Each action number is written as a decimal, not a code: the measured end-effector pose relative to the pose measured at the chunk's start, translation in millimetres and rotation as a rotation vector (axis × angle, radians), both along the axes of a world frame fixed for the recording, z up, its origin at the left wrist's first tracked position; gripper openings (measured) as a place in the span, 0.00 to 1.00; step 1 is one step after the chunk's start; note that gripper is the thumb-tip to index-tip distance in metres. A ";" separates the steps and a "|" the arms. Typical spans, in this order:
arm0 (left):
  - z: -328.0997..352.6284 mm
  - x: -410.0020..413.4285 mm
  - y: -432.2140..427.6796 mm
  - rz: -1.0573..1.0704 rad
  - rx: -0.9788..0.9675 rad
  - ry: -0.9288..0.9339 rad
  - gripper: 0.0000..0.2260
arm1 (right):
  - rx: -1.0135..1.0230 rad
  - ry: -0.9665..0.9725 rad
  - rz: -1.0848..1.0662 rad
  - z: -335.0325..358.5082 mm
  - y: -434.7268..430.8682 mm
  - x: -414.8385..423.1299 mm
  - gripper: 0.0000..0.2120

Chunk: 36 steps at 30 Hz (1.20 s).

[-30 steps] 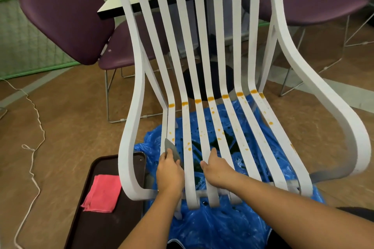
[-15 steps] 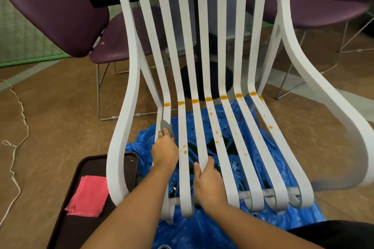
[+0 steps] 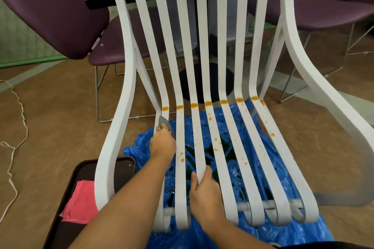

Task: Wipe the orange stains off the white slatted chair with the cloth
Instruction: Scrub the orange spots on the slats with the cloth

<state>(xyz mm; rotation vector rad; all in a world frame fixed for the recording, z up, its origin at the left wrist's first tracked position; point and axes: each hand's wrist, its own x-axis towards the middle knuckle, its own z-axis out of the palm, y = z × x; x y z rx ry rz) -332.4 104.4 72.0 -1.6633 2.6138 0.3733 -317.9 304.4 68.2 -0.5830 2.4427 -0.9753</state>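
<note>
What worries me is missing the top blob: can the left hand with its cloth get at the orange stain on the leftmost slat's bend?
Probably yes. The left hand holds the cloth on that slat just below the orange stain; nothing lies between them.

No legible text, label, brand mark or number on the white slatted chair [image 3: 105,168] or on anything else in view.
</note>
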 end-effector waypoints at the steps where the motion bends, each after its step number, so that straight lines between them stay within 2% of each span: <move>1: -0.1 -7.8 -7.6 0.010 0.010 0.015 0.20 | 0.009 0.006 0.006 -0.8 -0.3 -1.6 0.22; 4: -1.0 -24.6 -25.3 0.039 0.031 0.035 0.19 | 0.030 0.012 0.021 -3.7 -2.1 -4.3 0.23; 10: -6.0 -50.5 -56.5 -0.006 0.031 -0.043 0.22 | 0.005 -0.019 0.019 -4.8 -2.8 -5.8 0.26; 17: -5.1 -60.5 -82.1 0.017 0.163 0.107 0.24 | -0.023 -0.029 -0.008 -6.2 -6.4 -5.4 0.26; 20: -15.7 -56.6 -88.6 -0.061 0.148 0.097 0.24 | -0.028 -0.037 0.001 -4.9 -6.3 -4.6 0.26; 23: -9.6 -47.8 -75.9 0.037 0.248 0.232 0.26 | -0.029 -0.026 0.008 -4.1 -4.9 -4.7 0.27; 31: 13.7 -9.6 -17.5 0.041 0.244 0.141 0.29 | 0.030 -0.018 0.026 0.1 -4.5 -2.7 0.27; 36: 12.7 31.0 26.9 0.120 0.283 0.143 0.27 | 0.014 -0.012 0.034 3.5 -2.6 0.0 0.25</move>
